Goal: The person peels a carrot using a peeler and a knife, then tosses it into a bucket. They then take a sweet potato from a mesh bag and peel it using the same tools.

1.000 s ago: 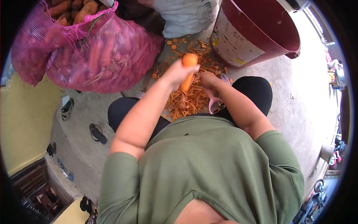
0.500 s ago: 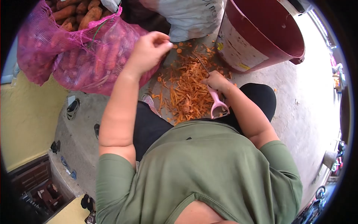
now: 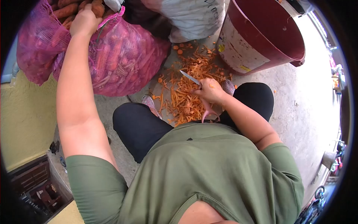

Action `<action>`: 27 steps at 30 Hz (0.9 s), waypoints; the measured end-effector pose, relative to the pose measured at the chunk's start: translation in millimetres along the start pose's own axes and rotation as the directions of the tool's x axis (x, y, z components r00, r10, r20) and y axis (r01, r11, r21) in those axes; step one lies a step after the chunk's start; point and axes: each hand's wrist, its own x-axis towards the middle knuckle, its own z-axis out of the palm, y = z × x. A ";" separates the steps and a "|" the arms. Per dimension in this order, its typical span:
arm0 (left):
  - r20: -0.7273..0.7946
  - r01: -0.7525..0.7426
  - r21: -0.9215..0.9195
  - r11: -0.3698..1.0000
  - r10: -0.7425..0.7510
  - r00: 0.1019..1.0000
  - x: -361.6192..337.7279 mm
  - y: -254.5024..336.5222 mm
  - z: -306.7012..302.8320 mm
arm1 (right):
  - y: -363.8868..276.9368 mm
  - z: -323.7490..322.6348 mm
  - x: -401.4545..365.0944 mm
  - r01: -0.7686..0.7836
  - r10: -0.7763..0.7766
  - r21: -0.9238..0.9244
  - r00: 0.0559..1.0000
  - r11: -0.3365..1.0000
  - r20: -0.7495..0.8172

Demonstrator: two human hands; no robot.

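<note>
My left hand (image 3: 83, 21) reaches into the open top of a pink mesh sack (image 3: 119, 56), its fingers curled on a carrot (image 3: 97, 9) at the top of the pile. In my right hand (image 3: 212, 90) are a small knife (image 3: 189, 77), its blade pointing up and left, and a pink Y-shaped peeler (image 3: 209, 112), whose head hangs down towards my lap. Beneath that hand, a heap of orange carrot peelings (image 3: 186, 100) lies on the floor between my feet.
A large dark red bucket (image 3: 257, 48) stands to the right of the peelings. Behind them is a white sack (image 3: 190, 18) with writing on it. My knees (image 3: 141, 127) flank the heap, and a yellow wall (image 3: 26, 123) rises at the left.
My left hand has moved up and left from above the peelings to the carrots in the sack. My right hand has dropped slightly and turned, bringing the knife blade into clearer view.
</note>
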 end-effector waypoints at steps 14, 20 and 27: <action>0.749 0.663 -0.297 -0.687 0.263 0.608 -215.6 124.4 5.6 | 22.2 -18.9 22.3 -0.005 0.292 0.933 0.950 0.360 -0.108; 0.773 0.776 0.066 -0.627 0.524 0.358 -279.8 172.8 27.4 | 6.6 -10.1 28.8 0.046 0.423 0.871 0.861 0.490 -0.283; 0.607 0.834 0.206 -0.511 0.736 0.301 -279.1 175.7 30.8 | -12.7 -9.8 19.4 0.021 0.305 0.699 0.890 0.715 -0.338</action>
